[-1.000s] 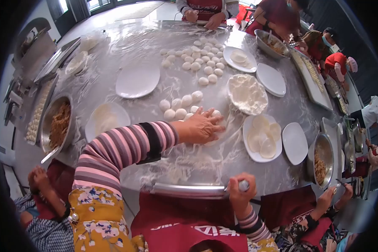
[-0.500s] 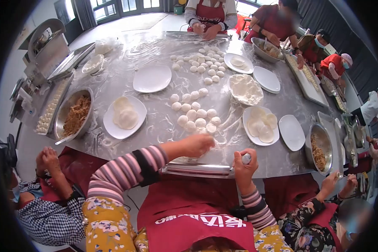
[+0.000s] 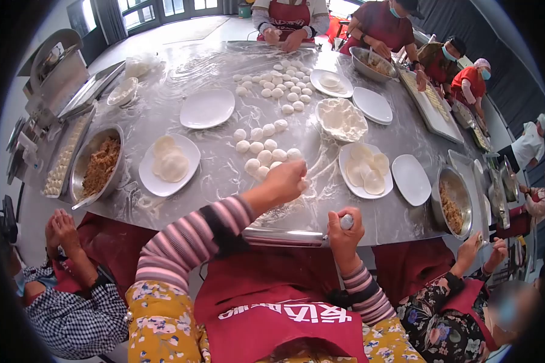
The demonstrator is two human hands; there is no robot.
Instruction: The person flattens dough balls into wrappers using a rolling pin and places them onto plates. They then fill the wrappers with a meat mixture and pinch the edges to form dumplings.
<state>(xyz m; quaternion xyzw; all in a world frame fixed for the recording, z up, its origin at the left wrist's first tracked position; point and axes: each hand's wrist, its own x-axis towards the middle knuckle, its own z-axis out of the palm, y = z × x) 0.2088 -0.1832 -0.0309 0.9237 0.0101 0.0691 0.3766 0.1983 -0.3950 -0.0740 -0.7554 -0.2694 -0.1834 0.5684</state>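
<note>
My left hand (image 3: 286,181) reaches over the near right end of a group of small white dough balls (image 3: 264,158). Its fingers are curled closed, and a bit of white dough (image 3: 303,183) shows at them, mostly hidden by the hand. My right hand (image 3: 345,233) is wrapped round the grey handle of a metal rolling pin (image 3: 284,236), which lies along the table's near edge. Round flat dough wrappers (image 3: 369,169) lie on a white plate (image 3: 346,183) ahead of my right hand. Beyond it stands a bowl of flour (image 3: 341,119).
Another plate of wrappers (image 3: 169,163) and a bowl of brown filling (image 3: 100,166) are to the left. A second filling bowl (image 3: 453,202) stands at the right. Co-workers sit on both sides and stand across the floured metal table (image 3: 181,75). More dough balls (image 3: 278,81) lie farther back.
My left hand has moved forward from near the rolling pin to the dough balls. My right hand stays on the pin's handle. The whole view has shifted slightly.
</note>
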